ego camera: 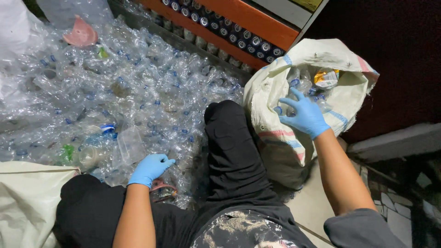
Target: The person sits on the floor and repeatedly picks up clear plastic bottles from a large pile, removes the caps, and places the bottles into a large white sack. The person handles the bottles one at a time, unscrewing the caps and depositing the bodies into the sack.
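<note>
Clear plastic bottles (pixel 138 82) heaped around; left hand (pixel 150 168) curled among them, fingers together; right hand (pixel 304 115) over white sack (pixel 275 115), fingers apart.

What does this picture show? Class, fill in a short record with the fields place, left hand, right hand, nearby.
place: heap of crushed clear plastic bottles
left hand: left hand in a blue glove, reaching into the heap's near edge
right hand: right hand in a blue glove, fingers spread over the open white sack
nearby: pink scrap; row of cans
</note>
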